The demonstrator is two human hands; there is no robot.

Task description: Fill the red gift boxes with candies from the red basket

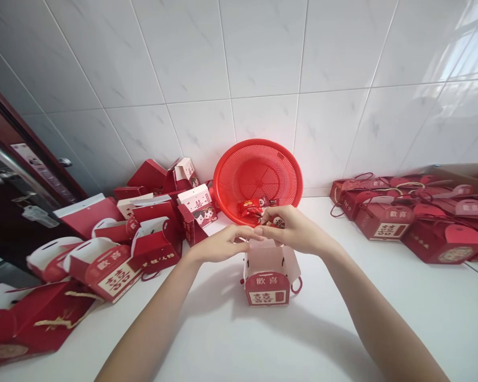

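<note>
A red-and-white gift box point(267, 284) stands upright on the white counter in front of me, its top open and side flaps spread. Over its back edge, my left hand point(222, 243) reaches in with fingers stretched and thumb apart. My right hand point(298, 227) is curled beside it, its thumb meeting my left fingertips. A dark wrapped piece shows in the gap between right thumb and forefinger; whether it is held or lies behind is unclear. Several wrapped candies point(250, 206) rest low in a red plastic basket point(258, 159) just beyond my hands.
Several open red gift boxes point(113, 270) crowd the left side of the counter point(239, 350). Closed boxes with cord handles point(386, 220) are grouped at the right. A tiled wall point(195, 58) rises behind, and a dark door with a metal handle point(0, 178) stands far left.
</note>
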